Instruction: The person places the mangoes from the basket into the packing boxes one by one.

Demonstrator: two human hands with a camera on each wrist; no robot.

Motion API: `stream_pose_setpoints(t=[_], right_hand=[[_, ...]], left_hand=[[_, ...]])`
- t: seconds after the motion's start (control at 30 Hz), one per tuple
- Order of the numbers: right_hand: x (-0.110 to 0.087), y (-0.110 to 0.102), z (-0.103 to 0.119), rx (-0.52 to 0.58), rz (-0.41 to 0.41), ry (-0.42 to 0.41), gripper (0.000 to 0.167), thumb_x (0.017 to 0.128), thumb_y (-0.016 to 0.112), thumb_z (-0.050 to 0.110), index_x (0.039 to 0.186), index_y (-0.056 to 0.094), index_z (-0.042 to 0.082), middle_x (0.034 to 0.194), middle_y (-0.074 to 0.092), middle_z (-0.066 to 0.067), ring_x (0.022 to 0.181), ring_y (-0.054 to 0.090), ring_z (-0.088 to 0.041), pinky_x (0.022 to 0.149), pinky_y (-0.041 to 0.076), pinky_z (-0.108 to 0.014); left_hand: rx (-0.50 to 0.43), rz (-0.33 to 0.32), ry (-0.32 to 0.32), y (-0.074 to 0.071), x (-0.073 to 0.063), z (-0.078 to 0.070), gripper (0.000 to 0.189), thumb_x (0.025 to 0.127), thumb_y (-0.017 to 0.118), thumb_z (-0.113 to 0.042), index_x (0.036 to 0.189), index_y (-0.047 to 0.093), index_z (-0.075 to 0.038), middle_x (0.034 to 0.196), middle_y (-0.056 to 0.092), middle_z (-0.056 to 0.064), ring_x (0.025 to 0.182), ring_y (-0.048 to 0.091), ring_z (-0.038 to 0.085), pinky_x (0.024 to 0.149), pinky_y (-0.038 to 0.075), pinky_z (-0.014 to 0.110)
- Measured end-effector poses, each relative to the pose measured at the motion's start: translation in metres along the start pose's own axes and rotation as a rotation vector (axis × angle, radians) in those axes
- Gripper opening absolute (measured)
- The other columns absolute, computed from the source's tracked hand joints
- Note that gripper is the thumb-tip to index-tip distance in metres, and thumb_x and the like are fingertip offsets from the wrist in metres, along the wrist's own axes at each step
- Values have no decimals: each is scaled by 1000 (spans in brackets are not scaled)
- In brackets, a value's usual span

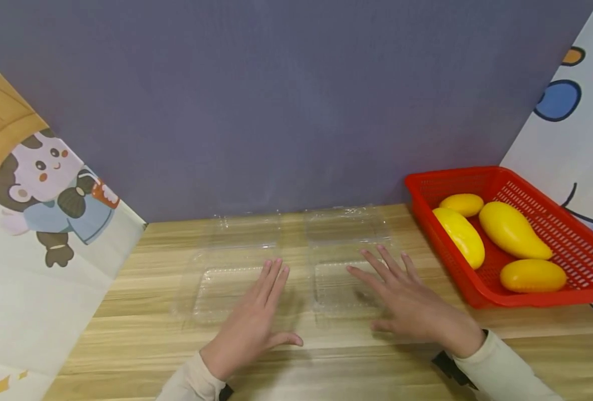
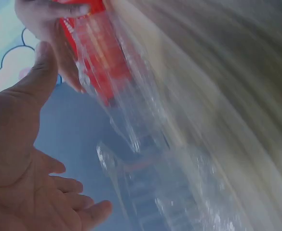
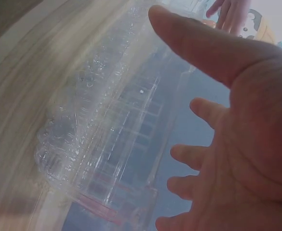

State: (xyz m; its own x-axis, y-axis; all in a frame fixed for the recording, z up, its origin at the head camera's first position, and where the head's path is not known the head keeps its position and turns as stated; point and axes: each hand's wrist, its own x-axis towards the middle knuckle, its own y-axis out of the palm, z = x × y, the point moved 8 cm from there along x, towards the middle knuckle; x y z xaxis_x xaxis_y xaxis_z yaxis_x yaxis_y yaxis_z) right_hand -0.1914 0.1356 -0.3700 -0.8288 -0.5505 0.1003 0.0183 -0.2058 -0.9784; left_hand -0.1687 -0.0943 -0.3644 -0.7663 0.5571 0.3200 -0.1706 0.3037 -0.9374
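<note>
Two clear plastic clamshell boxes lie side by side on the wooden table, lids folded back toward the wall. Over the near right corner of the left box [image 1: 211, 292] is my left hand [image 1: 251, 320], its fingers straight and thumb spread. My right hand [image 1: 407, 301], fingers splayed, hovers at the right side of the right box [image 1: 336, 289]. Neither hand holds anything. In the left wrist view the palm of the left hand [image 2: 20, 178] faces the boxes; the right wrist view shows the right hand [image 3: 247, 130] beside a ridged clear box [image 3: 116, 130].
A red plastic basket [image 1: 447, 256] stands at the right, holding several yellow mango-shaped fruits [image 1: 512, 228]. Behind the table [image 1: 141, 334] rises a grey-blue wall [image 1: 276, 111]. Cartoon-printed panels [image 1: 5, 289] flank both sides.
</note>
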Motion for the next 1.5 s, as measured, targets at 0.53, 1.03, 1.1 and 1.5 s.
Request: stream_pose_setpoints(t=[0.53, 1.03, 1.1, 1.5], right_hand=[[-2, -10, -7, 9, -13, 4, 103, 71, 88, 32, 157, 29, 31, 169, 3, -9, 154, 4, -44, 121, 4, -70], [-12, -33, -16, -7, -31, 14, 107, 76, 84, 34, 160, 18, 32, 170, 0, -5, 156, -3, -36, 125, -12, -56], [-13, -36, -16, 12, -31, 13, 108, 76, 84, 33, 160, 16, 33, 170, -1, -5, 156, -4, -35, 125, -12, -56], [-27, -73, -38, 98, -129, 38, 96, 84, 78, 38, 159, 18, 30, 169, 6, -6, 156, -3, -34, 125, -3, -60]], left_hand=[[-785, 12, -408, 27, 37, -10, 84, 97, 60, -35, 160, 10, -12, 167, 12, 15, 142, 37, 45, 116, 36, 57], [-990, -2, -597, 64, 44, -6, 80, 97, 55, -26, 160, 10, -9, 165, 16, 21, 151, 17, 44, 120, 17, 68], [-1028, 1, -613, 67, 45, -5, 78, 98, 53, -23, 161, 9, -9, 165, 16, 21, 151, 17, 45, 120, 18, 67], [-1138, -13, -592, 77, 51, 2, 69, 103, 40, -12, 161, 2, -13, 168, 11, 13, 153, 16, 40, 122, 21, 60]])
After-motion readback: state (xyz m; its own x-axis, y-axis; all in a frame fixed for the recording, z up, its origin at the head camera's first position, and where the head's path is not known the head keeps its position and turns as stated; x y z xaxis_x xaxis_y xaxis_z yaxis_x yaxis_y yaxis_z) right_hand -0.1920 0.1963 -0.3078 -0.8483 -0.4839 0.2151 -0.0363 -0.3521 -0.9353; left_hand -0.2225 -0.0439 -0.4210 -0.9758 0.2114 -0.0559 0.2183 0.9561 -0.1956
